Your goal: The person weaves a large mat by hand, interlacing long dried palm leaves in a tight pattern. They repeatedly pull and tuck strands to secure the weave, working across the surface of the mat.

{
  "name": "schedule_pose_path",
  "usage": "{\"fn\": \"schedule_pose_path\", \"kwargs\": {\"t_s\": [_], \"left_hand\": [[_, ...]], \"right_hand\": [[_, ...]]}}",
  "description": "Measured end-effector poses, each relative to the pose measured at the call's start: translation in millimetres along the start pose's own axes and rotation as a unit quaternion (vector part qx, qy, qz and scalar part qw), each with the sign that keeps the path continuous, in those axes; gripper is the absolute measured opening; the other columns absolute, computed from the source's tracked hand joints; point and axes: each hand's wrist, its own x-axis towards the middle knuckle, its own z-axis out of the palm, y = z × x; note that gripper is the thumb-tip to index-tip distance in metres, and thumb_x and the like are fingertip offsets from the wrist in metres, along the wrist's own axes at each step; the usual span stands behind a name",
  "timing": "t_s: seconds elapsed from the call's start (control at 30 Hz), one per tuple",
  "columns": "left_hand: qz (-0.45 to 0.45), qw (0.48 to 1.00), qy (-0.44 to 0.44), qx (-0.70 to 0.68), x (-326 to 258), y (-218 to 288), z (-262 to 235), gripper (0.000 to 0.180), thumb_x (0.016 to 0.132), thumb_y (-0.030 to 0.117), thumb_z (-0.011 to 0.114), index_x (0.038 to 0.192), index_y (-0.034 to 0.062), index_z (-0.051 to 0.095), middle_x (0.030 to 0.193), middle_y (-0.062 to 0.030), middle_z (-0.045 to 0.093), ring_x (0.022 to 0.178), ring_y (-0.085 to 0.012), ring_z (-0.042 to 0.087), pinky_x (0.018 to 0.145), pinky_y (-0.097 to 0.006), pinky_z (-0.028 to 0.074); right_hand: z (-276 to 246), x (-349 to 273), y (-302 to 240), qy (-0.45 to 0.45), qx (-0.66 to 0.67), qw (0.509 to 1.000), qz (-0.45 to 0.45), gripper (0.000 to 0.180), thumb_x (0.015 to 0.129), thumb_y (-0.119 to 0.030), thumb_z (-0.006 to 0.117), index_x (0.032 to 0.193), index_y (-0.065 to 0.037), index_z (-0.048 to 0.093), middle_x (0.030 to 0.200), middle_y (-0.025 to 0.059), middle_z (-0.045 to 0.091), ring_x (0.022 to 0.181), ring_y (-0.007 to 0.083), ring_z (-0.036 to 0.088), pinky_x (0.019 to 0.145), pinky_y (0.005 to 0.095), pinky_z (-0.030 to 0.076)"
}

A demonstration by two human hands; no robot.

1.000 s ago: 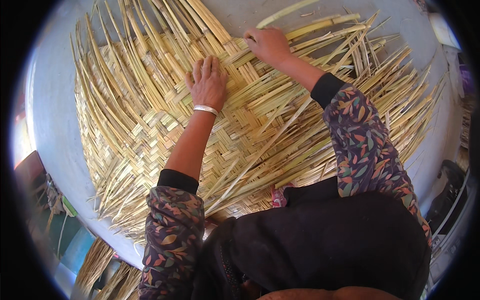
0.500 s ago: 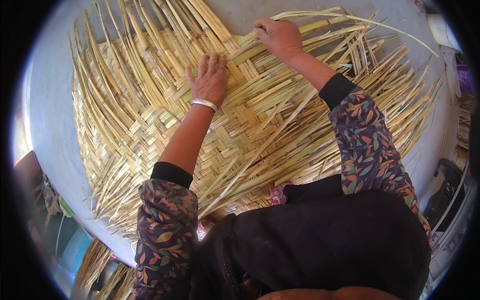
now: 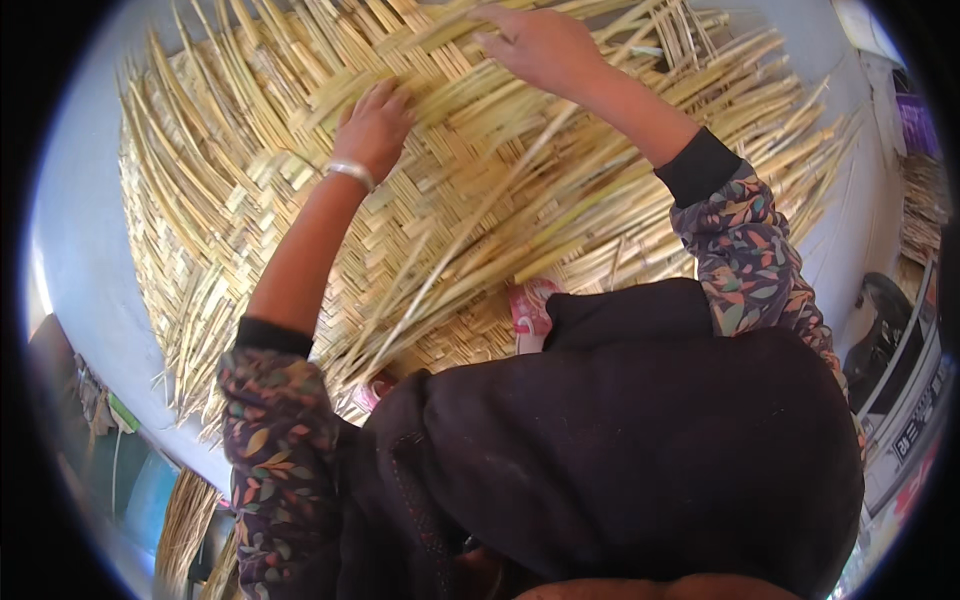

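Observation:
A half-woven mat (image 3: 400,225) of split yellow-green reeds lies on the floor, its middle a tight diagonal weave. My left hand (image 3: 378,125) rests on the weave near its upper middle, fingers slightly bent over the reeds. Farther right and away from me, my right hand (image 3: 548,52) hovers over the reeds with thumb and forefinger apart; no strip shows between them. Loose reed ends (image 3: 640,190) fan out to the right of the weave, some smeared by motion. One pale strip (image 3: 480,225) slants across the mat towards me.
Pink-patterned shoes (image 3: 532,308) stand at the mat's near edge. Grey floor (image 3: 75,215) surrounds the mat. At lower left lies a bundle of thin brown stalks (image 3: 185,525) beside a blue object (image 3: 148,500). A dark object (image 3: 880,335) stands on the right, and a purple thing (image 3: 915,125) lies farther back.
My left hand has shifted left, its fingers drawn closer together. The right hand has opened from a pinch. My view has moved, with the mat now higher in the picture and more of the shoes showing.

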Motion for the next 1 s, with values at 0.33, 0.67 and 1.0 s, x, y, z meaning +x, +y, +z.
{"fn": "schedule_pose_path", "kwargs": {"t_s": [0.33, 0.67, 1.0], "left_hand": [[-0.057, 0.963, -0.158, -0.209, -146, 39, -16, 0.043, 0.082, 0.04, 0.062, 0.111, 0.0085, 0.059, 0.087, -0.01, 0.067, 0.078, -0.0262, 0.065, 0.067, -0.036, 0.051], [-0.138, 0.864, -0.139, -0.463, -155, 34, -4, 0.027, 0.09, 0.018, 0.056, 0.109, -0.0007, 0.058, 0.072, -0.008, 0.063, 0.064, -0.0147, 0.061, 0.059, -0.029, 0.05], [-0.214, 0.832, -0.083, -0.505, -160, 32, -61, 0.028, 0.093, 0.027, 0.053, 0.079, 0.003, 0.058, 0.051, 0.0011, 0.048, 0.041, -0.0058, 0.042, 0.039, -0.021, 0.034]], "right_hand": [[-10, -59, -2, -0.158, 0.187, 0.956, 0.163, 0.026, 0.09, -0.028, 0.051, 0.097, -0.006, 0.063, 0.082, 0.01, 0.067, 0.073, 0.0201, 0.064, 0.07, 0.0345, 0.052], [35, -95, 0, -0.183, 0.649, 0.631, 0.383, 0.033, 0.091, -0.029, 0.057, 0.098, 0.002, 0.051, 0.083, 0.0124, 0.063, 0.07, 0.0179, 0.063, 0.061, 0.0307, 0.054], [19, -87, -15, -0.082, 0.709, 0.594, 0.371, 0.032, 0.088, -0.034, 0.061, 0.097, -0.004, 0.054, 0.082, 0.0074, 0.059, 0.071, 0.0152, 0.061, 0.06, 0.0298, 0.055]]}}
